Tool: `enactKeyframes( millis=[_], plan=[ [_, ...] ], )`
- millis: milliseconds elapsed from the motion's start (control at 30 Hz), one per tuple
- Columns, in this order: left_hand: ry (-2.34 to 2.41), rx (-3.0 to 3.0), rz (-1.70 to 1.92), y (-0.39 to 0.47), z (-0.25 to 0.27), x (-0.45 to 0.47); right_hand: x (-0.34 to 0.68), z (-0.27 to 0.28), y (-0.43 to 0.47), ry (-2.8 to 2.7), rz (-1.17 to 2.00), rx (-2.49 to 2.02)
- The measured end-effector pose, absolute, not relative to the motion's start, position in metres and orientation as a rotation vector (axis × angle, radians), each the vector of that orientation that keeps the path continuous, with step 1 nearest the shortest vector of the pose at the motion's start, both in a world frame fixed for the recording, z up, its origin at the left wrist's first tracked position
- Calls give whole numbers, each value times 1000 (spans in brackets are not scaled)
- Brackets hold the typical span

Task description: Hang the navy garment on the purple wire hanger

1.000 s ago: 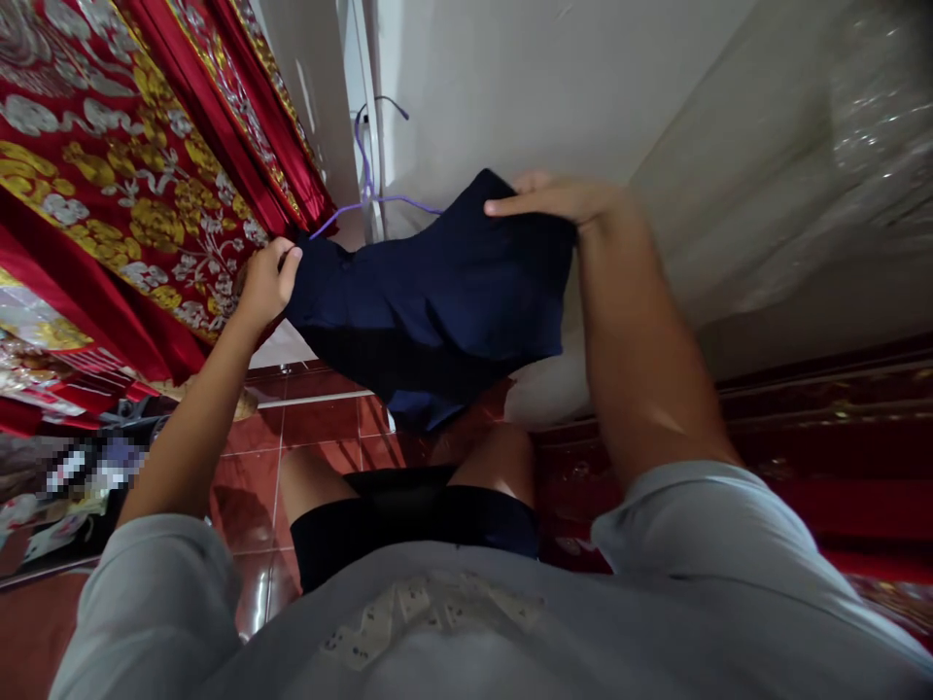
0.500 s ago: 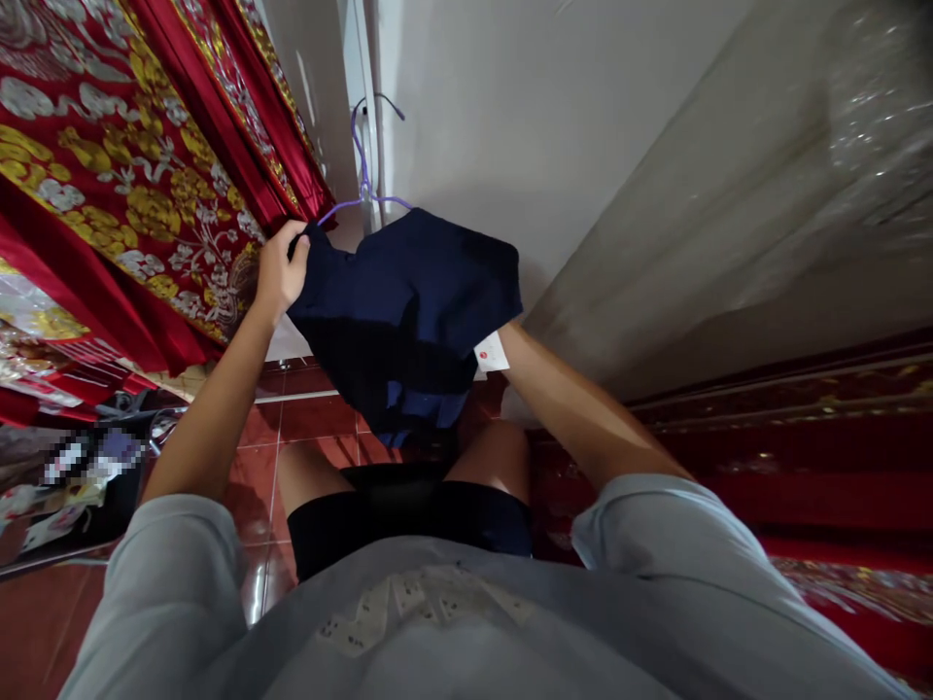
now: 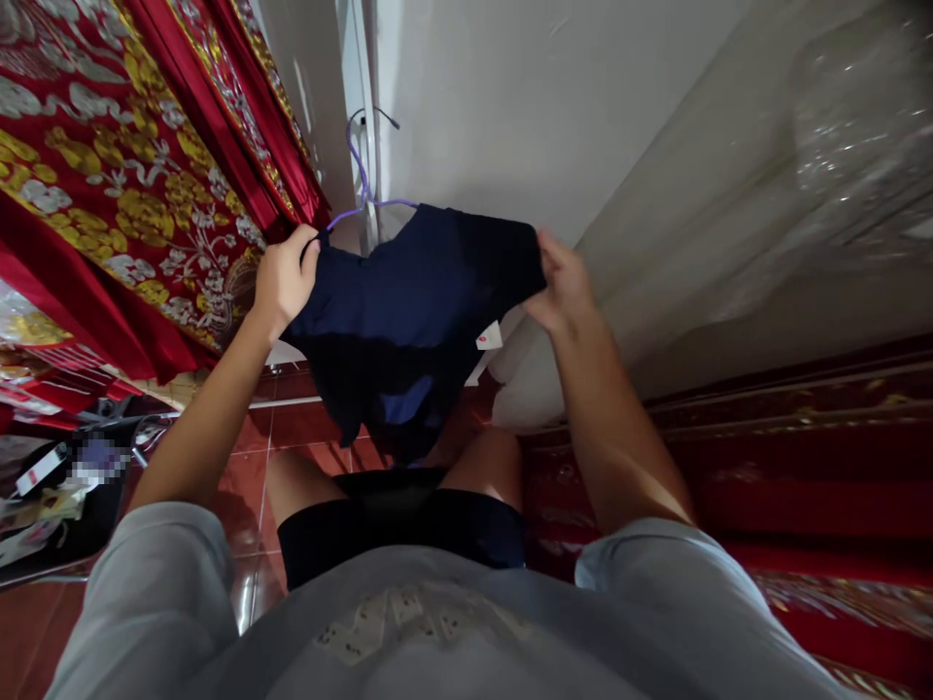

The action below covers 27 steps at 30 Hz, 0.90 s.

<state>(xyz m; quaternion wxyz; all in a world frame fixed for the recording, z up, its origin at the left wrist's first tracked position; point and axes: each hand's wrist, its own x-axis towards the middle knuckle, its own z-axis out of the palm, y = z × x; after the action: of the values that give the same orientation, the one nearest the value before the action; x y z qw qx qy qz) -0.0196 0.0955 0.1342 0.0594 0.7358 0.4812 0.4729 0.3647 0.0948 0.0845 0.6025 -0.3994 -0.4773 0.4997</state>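
Observation:
A dark navy shirt [image 3: 408,292] hangs in front of me on a purple hanger [image 3: 359,160], whose hook reaches up by a white post. My left hand [image 3: 288,277] is closed on the shirt's left shoulder, thumb on top, close to the hanger's arm. On the other side my right hand [image 3: 561,282] pinches the edge of the right sleeve and holds it out sideways. A white paper tag [image 3: 489,336] dangles below that sleeve. The lower part of the shirt falls in folds above my knees, partly in shadow.
Red cloth embroidered in gold and silver [image 3: 146,175] hangs at the left. A pale wall [image 3: 525,107] stands ahead, with clear plastic sheeting [image 3: 838,146] at the right. A black tray of small items [image 3: 65,515] sits low left, above red floor tiles [image 3: 298,423].
My right hand has come out from under the shirt and now grips the sleeve edge, drawing it outward to the right. My left hand keeps its hold on the shoulder.

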Motion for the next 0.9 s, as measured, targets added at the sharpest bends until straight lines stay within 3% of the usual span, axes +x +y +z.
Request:
enactKeyframes(
  millis=[100, 300, 433, 567, 767, 900],
  plan=[
    [1396, 2211, 1483, 102, 135, -13, 360, 115, 96, -1107, 1024, -898],
    [1349, 2170, 1644, 118, 135, -41, 304, 166, 63, -1304, 1123, -638],
    [1326, 2203, 1672, 103, 129, -64, 297, 163, 27, -1805, 1488, -535],
    [1061, 2340, 1441, 77, 125, -44, 299, 133, 29, -2110, 1673, -642],
    [675, 2081, 1245, 48, 142, 33, 283, 75, 67, -1943, 974, -926],
    [540, 1862, 1156, 33, 161, 68, 288, 75, 70, -1872, 758, -874]
  ],
)
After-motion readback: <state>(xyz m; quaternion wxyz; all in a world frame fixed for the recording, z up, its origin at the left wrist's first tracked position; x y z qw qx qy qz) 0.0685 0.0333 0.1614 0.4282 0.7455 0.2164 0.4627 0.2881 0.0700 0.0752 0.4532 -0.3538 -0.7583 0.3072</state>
